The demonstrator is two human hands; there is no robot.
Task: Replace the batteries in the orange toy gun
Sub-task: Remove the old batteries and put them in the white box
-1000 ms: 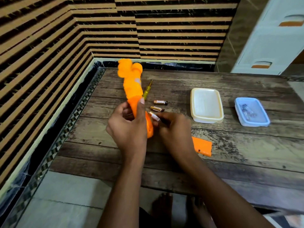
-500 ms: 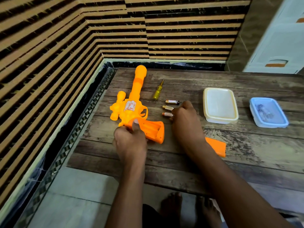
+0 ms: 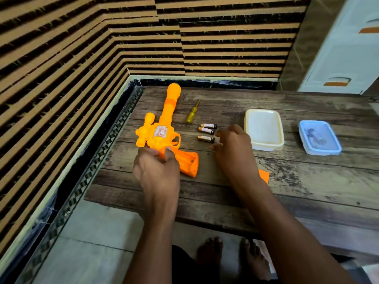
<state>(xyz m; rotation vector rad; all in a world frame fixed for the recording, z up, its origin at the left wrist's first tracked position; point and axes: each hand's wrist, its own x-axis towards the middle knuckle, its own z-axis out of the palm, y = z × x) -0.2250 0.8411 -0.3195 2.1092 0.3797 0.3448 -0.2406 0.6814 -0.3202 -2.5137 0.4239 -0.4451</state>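
Observation:
The orange toy gun lies flat on the wooden table, barrel pointing away, its open battery compartment in the grip facing up and empty. My left hand grips the gun at the base of the grip. Three used batteries lie in a row just right of the gun. My right hand hovers beside them with fingers spread, holding nothing. The orange battery cover lies partly hidden behind my right wrist.
A yellow screwdriver lies beyond the batteries. A cream lidded box and a blue lidded box with small items inside stand to the right. A striped wall borders the table on the left and back. My bare feet show below the near edge.
The gun went from upright in my left hand to lying flat on the table. My right hand set the third battery down beside the other two and let go.

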